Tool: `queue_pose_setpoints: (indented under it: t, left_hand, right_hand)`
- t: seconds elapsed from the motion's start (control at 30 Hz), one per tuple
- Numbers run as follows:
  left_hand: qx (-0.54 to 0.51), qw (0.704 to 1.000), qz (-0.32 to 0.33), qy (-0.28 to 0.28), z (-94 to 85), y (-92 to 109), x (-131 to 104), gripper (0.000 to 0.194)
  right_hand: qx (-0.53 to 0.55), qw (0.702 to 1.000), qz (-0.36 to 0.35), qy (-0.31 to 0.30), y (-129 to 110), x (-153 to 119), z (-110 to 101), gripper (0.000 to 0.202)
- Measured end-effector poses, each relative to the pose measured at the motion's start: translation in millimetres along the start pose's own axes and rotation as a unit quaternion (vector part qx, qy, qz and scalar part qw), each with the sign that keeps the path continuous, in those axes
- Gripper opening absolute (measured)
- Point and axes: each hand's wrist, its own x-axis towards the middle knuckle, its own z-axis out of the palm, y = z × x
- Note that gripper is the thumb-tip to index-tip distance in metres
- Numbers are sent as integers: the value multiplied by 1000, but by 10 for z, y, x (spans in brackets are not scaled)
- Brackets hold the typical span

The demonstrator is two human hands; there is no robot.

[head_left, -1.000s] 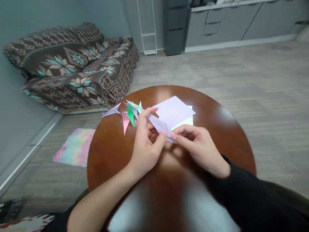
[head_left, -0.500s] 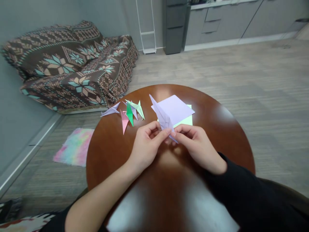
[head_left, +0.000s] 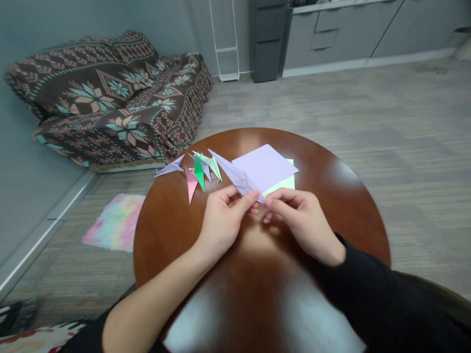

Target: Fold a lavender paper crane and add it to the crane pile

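Between my two hands is a folded lilac origami paper (head_left: pixel 237 175), long and pointed, its tip slanting up to the left. My left hand (head_left: pixel 226 213) is closed on its lower middle, thumb on top. With thumb and index finger, my right hand (head_left: pixel 292 213) pinches its lower right end. Just behind lie a flat lilac paper sheet (head_left: pixel 268 164) and a pale green sheet (head_left: pixel 285 185) partly under it. To the left rest several folded paper cranes, among them a pink one (head_left: pixel 191 184), a green one (head_left: pixel 199 172) and a lilac one (head_left: pixel 171 167).
Everything lies on a round brown wooden table (head_left: pixel 342 215) with a glossy top. Beyond its left edge stand a sofa (head_left: pixel 121 103) under a patterned cover and a fluffy pastel mat (head_left: pixel 114 223) on the floor. Grey cabinets (head_left: pixel 342 37) line the far wall.
The folded lilac paper has tilted down to the left, its tip now close to the cranes. Both hands keep hold of it and have hardly shifted.
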Motion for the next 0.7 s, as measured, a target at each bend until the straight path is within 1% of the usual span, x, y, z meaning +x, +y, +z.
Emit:
queue_pose_setpoints:
  t: [0.13, 0.27, 0.37, 0.5, 0.7]
  left_hand:
    - [-20, 1000, -8, 8, 5, -13, 9, 23]
    - [-24, 999, -29, -13, 29, 4, -6, 27]
    - [-25, 999, -34, -28, 41, 21, -20, 25]
    - [-24, 999, -27, -19, 44, 28, -26, 22]
    - [-19, 999, -24, -10, 65, 32, -30, 23]
  right_hand:
    - [5, 1000, -12, 1, 14, 0, -9, 16]
    - [4, 1000, -28, -2, 15, -8, -10, 14]
    - [-2, 999, -36, 2, 5, -15, -8, 15]
    - [-8, 999, -45, 4, -12, -21, -1, 16]
    - [-6, 999, -52, 14, -21, -22, 18, 17]
